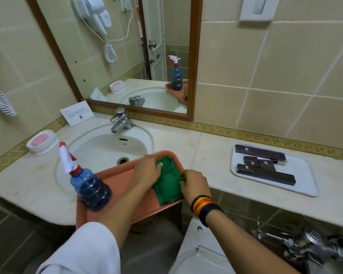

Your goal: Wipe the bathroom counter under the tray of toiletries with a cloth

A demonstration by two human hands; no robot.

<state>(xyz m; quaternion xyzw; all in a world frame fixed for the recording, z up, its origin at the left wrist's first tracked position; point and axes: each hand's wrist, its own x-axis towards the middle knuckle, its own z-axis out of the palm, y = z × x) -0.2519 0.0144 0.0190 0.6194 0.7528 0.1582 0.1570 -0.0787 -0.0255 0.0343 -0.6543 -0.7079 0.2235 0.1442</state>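
Observation:
A folded green cloth point(167, 179) lies in an orange tray point(117, 179) that rests over the front of the sink. My left hand point(147, 171) grips the cloth's left edge. My right hand point(194, 184) pinches its right edge. On the counter point(206, 155) to the right sits a white tray point(305, 178) holding several dark toiletry boxes point(263, 167).
A blue spray bottle point(87, 184) stands at the orange tray's left end. The sink point(107, 147) and its tap point(121, 121) are behind it. A pink soap dish point(42, 141) and a card point(77, 112) sit at the left. A toilet point(202, 254) is below.

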